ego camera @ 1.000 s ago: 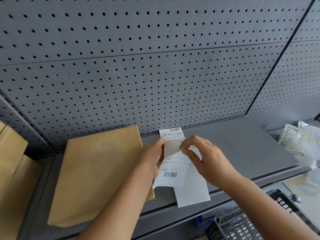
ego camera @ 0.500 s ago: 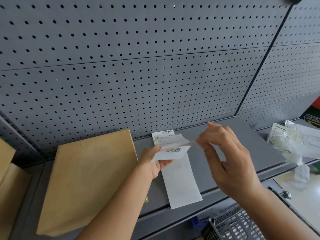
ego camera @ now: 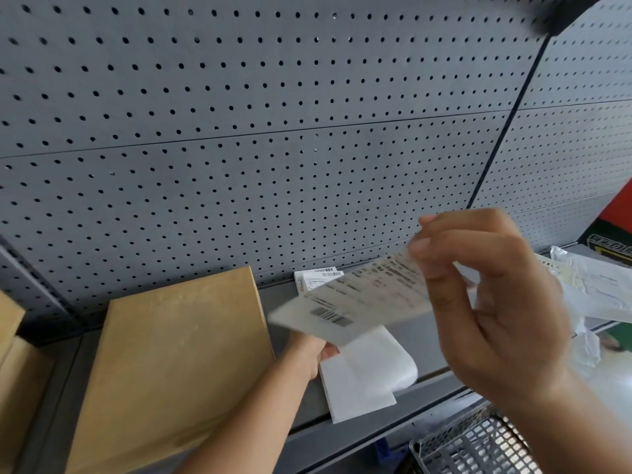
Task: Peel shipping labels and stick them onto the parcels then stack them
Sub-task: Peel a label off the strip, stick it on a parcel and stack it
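My right hand pinches the top edge of a white shipping label with a barcode and holds it lifted, slanting down to the left above the shelf. Below it, my left hand presses on the white backing paper, which curls at its right side on the grey shelf. The label hides most of that hand, so its grip is unclear. A brown paper parcel lies flat on the shelf just left of my left forearm. Another printed label strip lies behind, against the pegboard.
A grey pegboard wall rises behind the shelf. More brown parcels sit at the far left. Clear plastic bags with papers lie at the right. A grey wire basket stands below the shelf's front edge.
My right hand has pulled the label up and to the right, off the backing paper. The backing has curled on the shelf, and my left hand has slid down onto it.
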The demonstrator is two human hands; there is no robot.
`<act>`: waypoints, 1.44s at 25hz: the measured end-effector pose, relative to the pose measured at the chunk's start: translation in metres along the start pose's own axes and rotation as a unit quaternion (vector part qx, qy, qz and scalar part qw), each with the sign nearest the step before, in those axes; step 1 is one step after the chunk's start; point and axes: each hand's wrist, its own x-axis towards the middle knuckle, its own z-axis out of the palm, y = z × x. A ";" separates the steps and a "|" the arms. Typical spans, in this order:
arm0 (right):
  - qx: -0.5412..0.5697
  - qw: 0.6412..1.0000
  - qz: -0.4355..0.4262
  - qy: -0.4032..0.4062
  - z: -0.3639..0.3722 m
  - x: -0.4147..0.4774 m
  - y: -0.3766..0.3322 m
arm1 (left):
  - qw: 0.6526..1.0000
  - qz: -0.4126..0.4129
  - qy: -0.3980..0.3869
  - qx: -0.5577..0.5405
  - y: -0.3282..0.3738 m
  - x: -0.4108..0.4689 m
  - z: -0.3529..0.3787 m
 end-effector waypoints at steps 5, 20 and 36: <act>0.009 0.997 0.052 -0.054 0.010 0.003 0.016 | 0.997 0.002 -0.044 0.060 0.004 -0.028 -0.023; 0.152 0.950 0.128 -0.241 0.118 0.034 0.001 | 0.916 0.353 -0.050 0.183 0.061 -0.123 -0.150; 0.331 0.683 0.598 -0.257 0.240 -0.024 0.009 | 0.970 0.205 0.131 -0.026 0.047 -0.076 -0.229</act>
